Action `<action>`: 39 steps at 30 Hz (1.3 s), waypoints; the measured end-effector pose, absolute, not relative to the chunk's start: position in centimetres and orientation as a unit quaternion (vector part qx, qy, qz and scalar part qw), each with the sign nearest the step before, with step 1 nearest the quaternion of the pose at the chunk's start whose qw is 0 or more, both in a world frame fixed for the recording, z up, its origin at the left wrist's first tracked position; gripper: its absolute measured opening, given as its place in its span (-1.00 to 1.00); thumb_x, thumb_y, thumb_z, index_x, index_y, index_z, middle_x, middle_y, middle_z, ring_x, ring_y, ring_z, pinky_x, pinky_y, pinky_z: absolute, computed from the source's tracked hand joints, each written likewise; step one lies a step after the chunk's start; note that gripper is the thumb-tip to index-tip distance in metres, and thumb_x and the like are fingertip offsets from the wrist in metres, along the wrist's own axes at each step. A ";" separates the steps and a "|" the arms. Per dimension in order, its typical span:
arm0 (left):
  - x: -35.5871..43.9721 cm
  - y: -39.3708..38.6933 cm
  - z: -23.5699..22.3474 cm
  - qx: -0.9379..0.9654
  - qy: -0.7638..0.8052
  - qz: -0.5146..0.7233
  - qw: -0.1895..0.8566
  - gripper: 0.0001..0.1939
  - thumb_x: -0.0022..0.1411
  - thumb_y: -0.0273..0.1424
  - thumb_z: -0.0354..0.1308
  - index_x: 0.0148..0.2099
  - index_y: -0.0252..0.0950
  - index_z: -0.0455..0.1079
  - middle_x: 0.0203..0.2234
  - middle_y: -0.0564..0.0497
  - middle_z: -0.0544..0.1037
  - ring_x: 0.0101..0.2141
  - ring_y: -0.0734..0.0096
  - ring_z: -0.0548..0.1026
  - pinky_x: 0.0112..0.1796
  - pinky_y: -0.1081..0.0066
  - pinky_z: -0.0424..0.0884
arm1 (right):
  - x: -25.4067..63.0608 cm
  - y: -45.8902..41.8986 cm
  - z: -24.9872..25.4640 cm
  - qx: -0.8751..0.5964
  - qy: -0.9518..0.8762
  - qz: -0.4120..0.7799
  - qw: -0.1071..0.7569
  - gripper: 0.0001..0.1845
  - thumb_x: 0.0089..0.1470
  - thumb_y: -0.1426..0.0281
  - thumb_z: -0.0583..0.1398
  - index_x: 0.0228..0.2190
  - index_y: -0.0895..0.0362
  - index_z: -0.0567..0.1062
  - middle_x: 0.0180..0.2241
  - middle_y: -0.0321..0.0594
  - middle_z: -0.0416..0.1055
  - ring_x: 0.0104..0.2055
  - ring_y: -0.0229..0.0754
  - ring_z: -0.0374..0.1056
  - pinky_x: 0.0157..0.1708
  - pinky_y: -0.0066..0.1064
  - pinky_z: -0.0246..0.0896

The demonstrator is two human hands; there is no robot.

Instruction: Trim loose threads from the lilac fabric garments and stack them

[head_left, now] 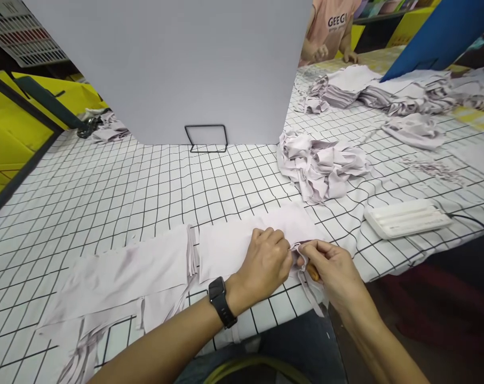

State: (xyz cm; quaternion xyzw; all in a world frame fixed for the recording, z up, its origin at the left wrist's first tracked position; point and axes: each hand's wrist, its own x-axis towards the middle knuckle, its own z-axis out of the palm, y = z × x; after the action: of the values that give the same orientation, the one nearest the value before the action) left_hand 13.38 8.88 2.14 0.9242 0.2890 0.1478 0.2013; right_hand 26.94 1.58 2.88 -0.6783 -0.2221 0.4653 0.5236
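A pale lilac fabric piece [242,240] lies flat at the near edge of the checked table [125,186]. My left hand [263,261], with a black watch on its wrist, is closed and pinches the piece's right edge. Touching it from the right, my right hand [332,269] is also closed on that same edge; a small orange-brown tool handle shows under its fingers. Narrow strips of the fabric hang down off the table edge between my hands.
More lilac fabric [117,277] lies flat to the left. A crumpled heap [322,165] sits behind, folded stacks [346,88] farther back. A white power strip [405,217] lies right. A grey board [177,69] stands on a wire stand. Another person [330,26] stands at the far side.
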 end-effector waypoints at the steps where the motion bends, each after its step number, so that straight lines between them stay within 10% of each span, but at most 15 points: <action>1: 13.4 8.9 2.1 0.924 0.291 0.147 0.198 -0.80 0.35 -0.51 0.05 -0.35 -0.31 0.39 -0.36 -0.03 0.49 -0.26 0.28 0.41 -0.20 0.25 0.22 | 26.9 1.6 2.9 -0.678 -0.221 0.463 0.527 -0.66 -0.09 0.22 0.39 -0.68 0.12 0.45 -0.70 -0.35 0.29 -0.68 -0.37 0.04 -0.68 -0.48 0.02; 33: 13.4 8.8 2.0 0.961 0.233 0.139 0.049 -0.81 0.33 -0.56 0.02 -0.35 -0.33 0.36 -0.37 -0.07 0.44 -0.25 0.20 0.37 -0.20 0.19 0.21 | 27.0 1.8 2.4 -0.661 -0.239 0.504 0.502 -0.64 -0.16 0.27 0.38 -0.73 0.13 0.36 -0.74 -0.40 0.24 -0.73 -0.45 -0.06 -0.73 -0.55 -0.19; 39: 13.9 8.5 2.1 0.967 0.210 0.143 0.024 -0.81 0.35 -0.58 -0.02 -0.30 -0.35 0.38 -0.34 -0.08 0.45 -0.23 0.17 0.37 -0.16 0.13 0.24 | 28.8 1.1 3.3 -0.685 -0.315 0.477 0.452 -0.62 -0.14 0.07 0.40 -0.59 0.14 0.54 -0.66 -0.27 0.40 -0.71 -0.34 0.14 -0.72 -0.49 0.01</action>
State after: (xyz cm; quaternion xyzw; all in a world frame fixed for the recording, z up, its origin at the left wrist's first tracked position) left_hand 13.91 8.47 2.08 0.9669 0.2102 0.1427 0.0239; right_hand 28.83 1.15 3.27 -0.6849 -0.3148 0.4770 0.4519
